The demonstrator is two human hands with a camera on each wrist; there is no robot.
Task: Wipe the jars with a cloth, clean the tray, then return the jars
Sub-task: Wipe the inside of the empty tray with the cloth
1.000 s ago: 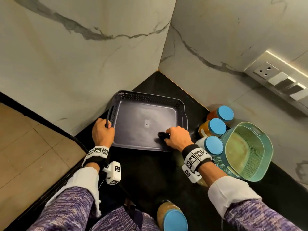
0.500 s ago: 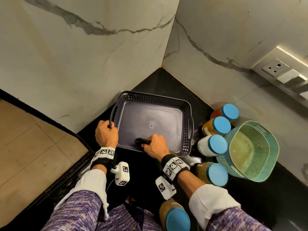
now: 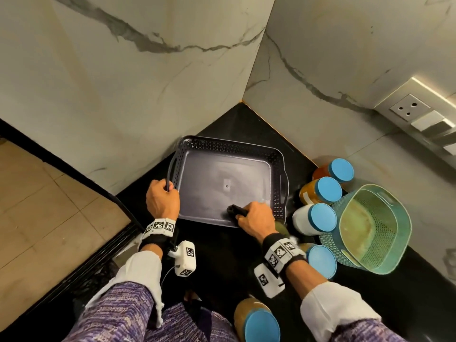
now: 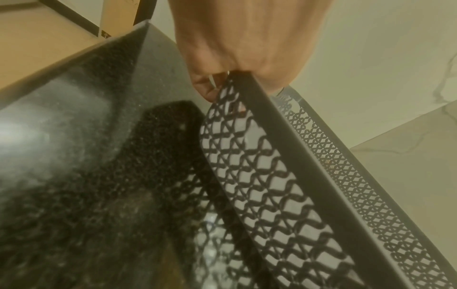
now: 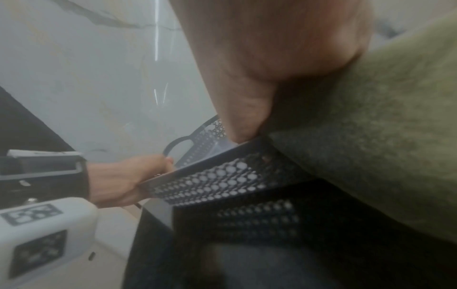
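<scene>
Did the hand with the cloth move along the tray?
Yes. The right hand slid from mid-tray back toward the tray's right wall, nearer the white jar.

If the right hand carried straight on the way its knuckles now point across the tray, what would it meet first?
Most likely the left hand gripping the tray's left handle; the bare tray floor lies between it and the right hand, though depth is uncertain.

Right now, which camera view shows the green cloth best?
The right wrist view: the cloth fills its right side, gripped by the right hand at the tray rim. The head view shows only a dark bunched bit under the fingers; the left wrist view shows none.
</scene>
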